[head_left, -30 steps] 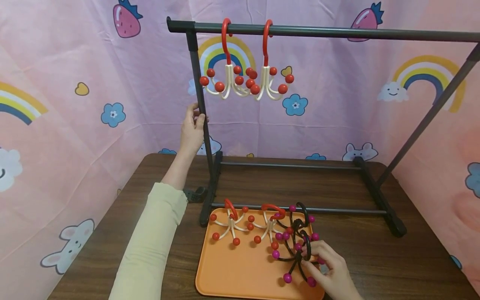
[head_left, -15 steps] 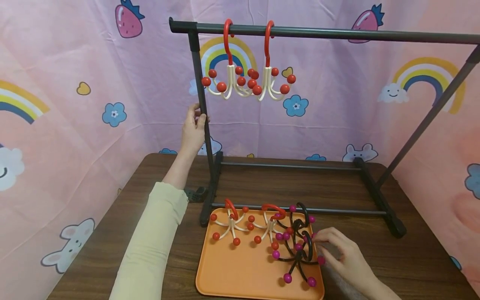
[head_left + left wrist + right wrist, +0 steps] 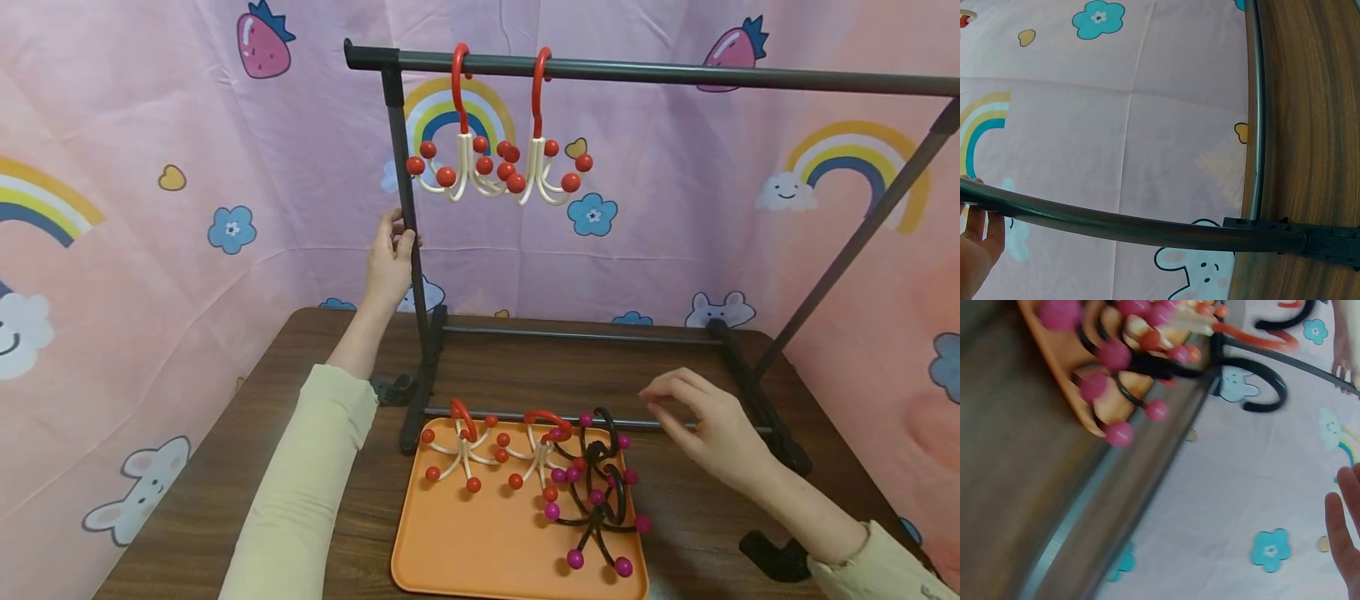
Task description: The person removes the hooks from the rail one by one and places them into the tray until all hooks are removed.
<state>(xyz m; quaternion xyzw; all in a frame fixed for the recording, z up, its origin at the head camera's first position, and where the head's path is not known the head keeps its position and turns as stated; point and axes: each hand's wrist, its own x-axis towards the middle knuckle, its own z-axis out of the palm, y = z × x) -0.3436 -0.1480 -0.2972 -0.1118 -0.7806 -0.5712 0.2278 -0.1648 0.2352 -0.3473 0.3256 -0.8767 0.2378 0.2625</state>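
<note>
My left hand (image 3: 390,262) grips the left post (image 3: 397,142) of a dark metal rack, thumb on the near side. In the left wrist view, its fingertips show behind that post (image 3: 1147,229). My right hand (image 3: 708,421) is in the air right of an orange tray (image 3: 476,546), fingers slightly bent and holding nothing. Two white multi-arm hook hangers (image 3: 464,154) with red balls hang from the top bar (image 3: 637,72). On the tray are two similar white hangers (image 3: 463,454) and two overlapping black ones (image 3: 597,512) with magenta balls, blurred in the right wrist view.
The rack stands on a brown wooden table (image 3: 360,517), its lower front bar (image 3: 491,413) just behind the tray. A patterned cloth (image 3: 322,150) covers the back and sides. A dark curved object (image 3: 776,557) lies beside my right forearm.
My right hand has let go of the front black hanger, then moved up and to the right, away from the tray. My left hand stays on the post.
</note>
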